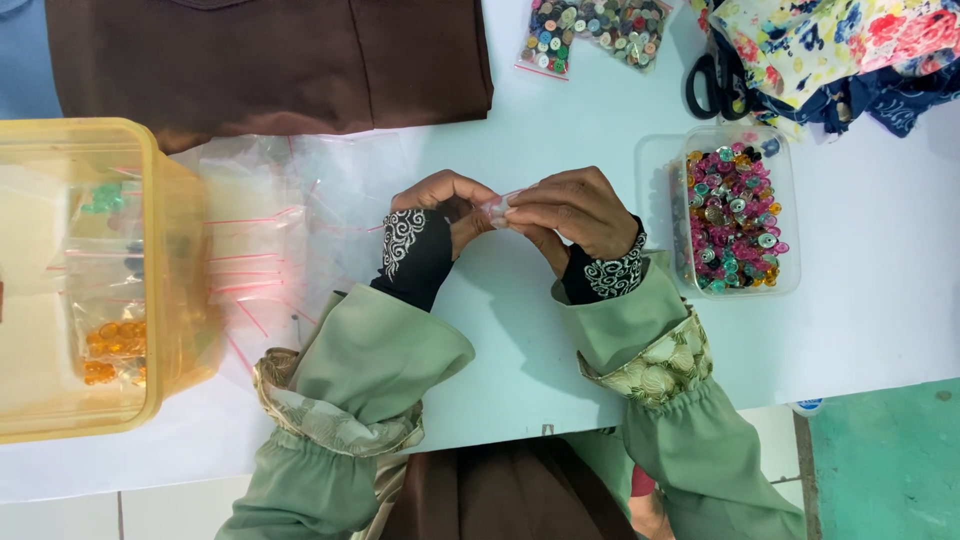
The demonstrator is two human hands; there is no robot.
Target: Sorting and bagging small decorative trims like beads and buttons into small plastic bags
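My left hand [440, 215] and my right hand [570, 210] meet above the white table [560, 110], both pinching a small clear plastic zip bag [497, 207] between their fingertips. Both wrists wear black cuffs with white swirls under green sleeves. What the little bag holds is hidden by my fingers. A clear plastic tub of coloured buttons [733, 215] stands just right of my right hand. A spread of empty clear zip bags with pink seals [262, 235] lies left of my left hand.
A yellow translucent box [150, 300] with filled small bags stands at the left edge. Brown folded cloth [270, 60] lies at the back. A bag of mixed buttons [595, 30], black scissors [705, 85] and floral fabric [830, 45] lie at the back right.
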